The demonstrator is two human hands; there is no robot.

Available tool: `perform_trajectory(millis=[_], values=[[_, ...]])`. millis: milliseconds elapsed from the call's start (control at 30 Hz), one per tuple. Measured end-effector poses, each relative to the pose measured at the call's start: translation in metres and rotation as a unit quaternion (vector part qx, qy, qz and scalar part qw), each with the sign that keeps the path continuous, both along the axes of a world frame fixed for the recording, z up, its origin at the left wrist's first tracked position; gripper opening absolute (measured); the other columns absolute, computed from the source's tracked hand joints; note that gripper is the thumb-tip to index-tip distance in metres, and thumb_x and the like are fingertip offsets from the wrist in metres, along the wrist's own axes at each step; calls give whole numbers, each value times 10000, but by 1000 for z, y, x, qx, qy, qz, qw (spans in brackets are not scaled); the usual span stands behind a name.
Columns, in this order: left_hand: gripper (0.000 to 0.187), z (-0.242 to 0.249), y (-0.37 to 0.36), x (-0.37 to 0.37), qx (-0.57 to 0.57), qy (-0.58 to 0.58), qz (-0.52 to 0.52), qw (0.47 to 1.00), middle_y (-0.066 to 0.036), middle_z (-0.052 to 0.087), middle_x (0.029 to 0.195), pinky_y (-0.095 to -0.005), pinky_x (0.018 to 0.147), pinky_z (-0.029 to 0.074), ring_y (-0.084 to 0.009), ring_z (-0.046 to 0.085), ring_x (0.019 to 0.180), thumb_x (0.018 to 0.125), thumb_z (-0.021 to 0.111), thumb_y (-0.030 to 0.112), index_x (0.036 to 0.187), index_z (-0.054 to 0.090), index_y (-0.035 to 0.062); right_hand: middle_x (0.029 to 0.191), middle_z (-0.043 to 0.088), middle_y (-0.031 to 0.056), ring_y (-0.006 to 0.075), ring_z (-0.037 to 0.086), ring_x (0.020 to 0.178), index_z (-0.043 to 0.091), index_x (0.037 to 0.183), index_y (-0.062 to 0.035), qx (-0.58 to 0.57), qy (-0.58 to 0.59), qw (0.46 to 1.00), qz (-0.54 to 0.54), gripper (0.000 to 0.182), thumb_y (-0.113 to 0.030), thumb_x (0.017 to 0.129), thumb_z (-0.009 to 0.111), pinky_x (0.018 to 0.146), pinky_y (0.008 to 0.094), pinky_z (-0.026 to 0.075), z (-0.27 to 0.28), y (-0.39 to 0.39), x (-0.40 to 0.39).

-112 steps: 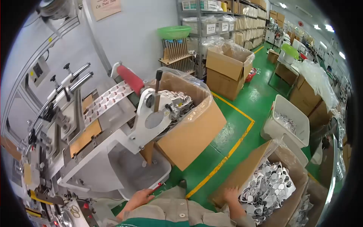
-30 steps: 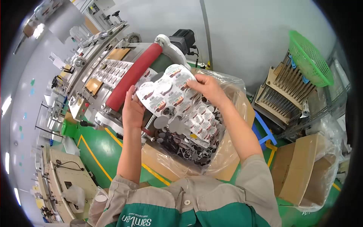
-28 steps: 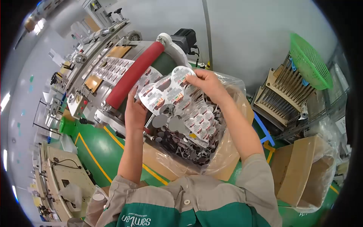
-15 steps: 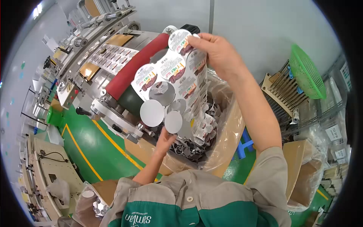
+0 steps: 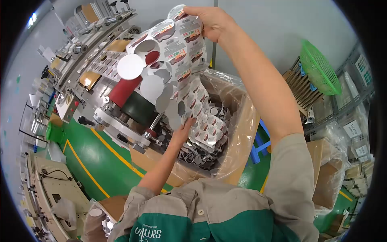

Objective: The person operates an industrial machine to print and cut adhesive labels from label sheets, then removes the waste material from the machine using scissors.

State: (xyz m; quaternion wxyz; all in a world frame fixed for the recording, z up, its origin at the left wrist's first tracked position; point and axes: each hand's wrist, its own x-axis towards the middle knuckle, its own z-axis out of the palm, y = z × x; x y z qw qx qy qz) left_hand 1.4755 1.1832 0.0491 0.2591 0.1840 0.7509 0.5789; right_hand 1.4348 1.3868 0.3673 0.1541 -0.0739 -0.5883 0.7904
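My right hand is raised at the top centre, thumb and fingers pinched on the upper edge of a printed label sheet. The sheet hangs down with round holes in it, and white discs show along its left side. Lower down, my left hand touches the hanging part of the web, its fingers closed on it and partly hidden. Beneath is a cardboard box lined with clear plastic, holding grey and white scraps and folded printed web.
A machine with a red roller and a dark roller stands at the left. On the right are a green basket, a wire shelf and another carton. A plastic-lined box with white discs sits at the lower left.
My right hand has risen and moved left, lifting the sheet higher over the rollers. My left hand has shifted slightly right and up. More printed web shows above the box.
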Motion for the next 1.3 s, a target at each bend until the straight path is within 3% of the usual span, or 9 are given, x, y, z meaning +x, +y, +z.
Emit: perform_trajectory(millis=[133, 333, 533, 800, 967, 1033, 1100, 1167, 1300], values=[[499, 53, 4, 6, 133, -45, -9, 990, -102, 632, 1094, -293, 883, 396, -161, 546, 1002, 928, 451, 401, 1202, 523, -10, 1031, 631, 111, 212, 611, 932, 594, 1034, 12, -44, 3, 999, 22, 250, -189, 889, 567, 860, 379, 464, -14, 38, -15], [479, 113, -6, -19, -9, -46, -71, 996, -77, 598, 1120, -299, 862, 406, -143, 556, 964, 926, 476, 382, 1221, 515, 7, 1032, 618, 96, 187, 600, 935, 572, 1056, 4, -59, -12, 997, 41, 236, -178, 925, 497, 828, 359, 509, -55, 83, -20], [461, 169, 8, -34, 228, -28, -79, 970, -123, 621, 1050, -301, 793, 473, -201, 607, 930, 916, 520, 297, 1212, 492, -55, 1022, 614, 109, 210, 601, 933, 561, 1062, 12, -161, -36, 986, 33, 256, -192, 922, 495, 831, 380, 511, -128, 98, -17], [422, 229, 22, -45, 231, -46, -68, 970, -138, 578, 1122, -326, 784, 502, -225, 623, 923, 915, 527, 265, 1194, 492, -49, 987, 644, 119, 205, 620, 891, 625, 966, 21, -155, -33, 985, 69, 240, -155, 807, 588, 794, 339, 491, -195, 78, 14], [428, 233, 21, -65, 192, -33, -57, 979, -182, 608, 1062, -326, 780, 511, -244, 631, 926, 917, 514, 275, 1185, 492, -58, 790, 618, 30, 102, 549, 688, 605, 894, -82, -62, -174, 981, -55, 210, -260, 866, 496, 600, 272, 435, -275, 85, 21], [432, 227, 24, -75, 200, -40, -28, 979, -199, 619, 1035, -331, 783, 514, -259, 636, 916, 918, 508, 276, 1185, 487, -62, 605, 531, 21, 122, 472, 516, 567, 657, -78, -61, -145, 975, -155, 270, -239, 848, 464, 499, 236, 372, -332, 70, 41], [438, 227, 26, -75, 197, -26, 2, 980, -211, 614, 1048, -350, 796, 515, -274, 635, 924, 925, 491, 276, 1195, 473, -68, 510, 512, 66, 197, 494, 446, 577, 629, -47, 354, -111, 860, -350, 271, -232, 790, 461, 437, 334, 380, -473, 46, 35], [446, 220, 24, -91, 187, -29, -1, 982, -218, 611, 1054, -359, 806, 513, -280, 631, 938, 927, 484, 280, 1202, 467, -71, 725, 633, 143, 330, 615, 748, 654, 816, -34, 229, -298, 918, -122, 246, -259, 717, 631, 688, 407, 468, -458, -7, 80], [481, 212, 19, -113, 202, -51, 9, 978, -241, 584, 1098, -406, 880, 485, -313, 606, 990, 939, 448, 318, 1230, 435, -64, 1069, 542, 196, 367, 554, 954, 556, 1068, -35, 318, -310, 891, -94, 513, -325, 679, 724, 779, 419, 460, -494, -83, 89]])
